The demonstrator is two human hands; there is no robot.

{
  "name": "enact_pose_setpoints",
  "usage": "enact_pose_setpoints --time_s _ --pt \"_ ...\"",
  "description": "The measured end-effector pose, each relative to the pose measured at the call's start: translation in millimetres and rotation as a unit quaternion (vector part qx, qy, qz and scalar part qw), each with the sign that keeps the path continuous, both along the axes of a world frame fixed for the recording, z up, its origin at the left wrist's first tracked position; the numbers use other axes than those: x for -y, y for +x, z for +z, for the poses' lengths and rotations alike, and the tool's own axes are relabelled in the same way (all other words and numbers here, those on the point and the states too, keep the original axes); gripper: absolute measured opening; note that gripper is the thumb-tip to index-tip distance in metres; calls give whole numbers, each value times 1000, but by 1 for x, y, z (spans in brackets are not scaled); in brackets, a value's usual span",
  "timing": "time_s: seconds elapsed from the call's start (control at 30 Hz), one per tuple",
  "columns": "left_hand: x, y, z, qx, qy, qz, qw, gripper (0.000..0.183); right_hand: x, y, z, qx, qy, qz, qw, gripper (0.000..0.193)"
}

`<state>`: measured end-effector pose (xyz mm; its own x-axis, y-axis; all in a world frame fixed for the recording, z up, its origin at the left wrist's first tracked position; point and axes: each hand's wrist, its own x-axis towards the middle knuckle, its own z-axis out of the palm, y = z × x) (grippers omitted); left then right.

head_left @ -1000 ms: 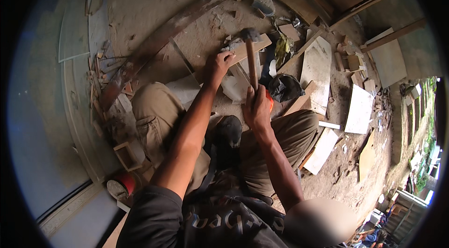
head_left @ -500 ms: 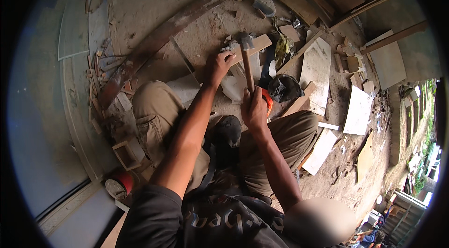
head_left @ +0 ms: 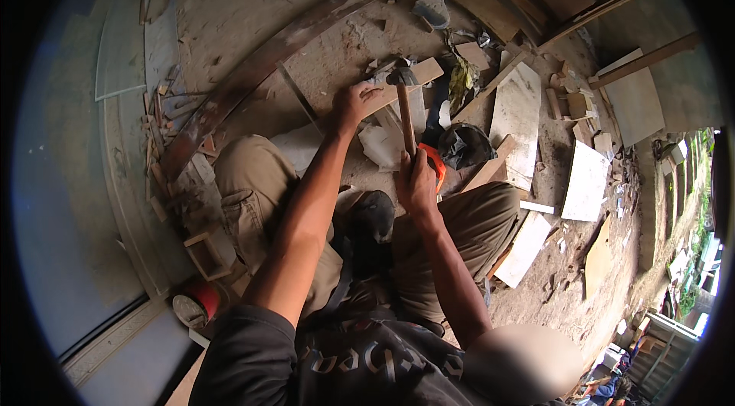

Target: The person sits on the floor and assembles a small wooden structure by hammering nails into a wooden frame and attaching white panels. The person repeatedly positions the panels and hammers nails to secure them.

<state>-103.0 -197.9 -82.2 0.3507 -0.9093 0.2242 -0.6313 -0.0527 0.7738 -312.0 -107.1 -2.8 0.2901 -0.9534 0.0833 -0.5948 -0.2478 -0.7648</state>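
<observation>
My right hand (head_left: 417, 185) is closed around the wooden handle of a hammer (head_left: 406, 117). The hammer's dark metal head (head_left: 402, 76) is over a short, pale wooden board (head_left: 426, 71); whether they touch, I cannot tell. My left hand (head_left: 353, 104) grips the near left end of that board, its fingers curled over the wood. Anything small between those fingers is too fine to make out. Below the hammer, an orange-red thing (head_left: 433, 164), partly hidden, lies beside my right hand.
A black plastic bag (head_left: 467, 146) lies right of the hammer. Beyond it rest pale panels (head_left: 514, 119) and wood scraps. A long dark beam (head_left: 253, 73) crosses the ground at left. By my left elbow stand a wooden box frame (head_left: 208, 254) and a red round container (head_left: 200, 301).
The hammer head has come down slightly toward the board. My left hand has shifted a little left, its raised fingers now lower against the wood.
</observation>
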Motion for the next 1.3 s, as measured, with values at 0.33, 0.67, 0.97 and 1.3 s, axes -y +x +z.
enact_pose_setpoints --time_s 0.33,0.67,0.97,1.3 --pt "-3 -5 -4 19 -29 32 999 37 7 -2 -2 0 -26 36 999 21" --pt "-4 -6 3 36 15 48 998 37 13 4 1 8 -47 45 998 21" --pt "-5 -8 10 37 67 52 996 41 17 10 23 18 -8 27 999 20" --pt "-8 -8 7 7 47 48 998 45 12 16 40 31 11 -9 999 17"
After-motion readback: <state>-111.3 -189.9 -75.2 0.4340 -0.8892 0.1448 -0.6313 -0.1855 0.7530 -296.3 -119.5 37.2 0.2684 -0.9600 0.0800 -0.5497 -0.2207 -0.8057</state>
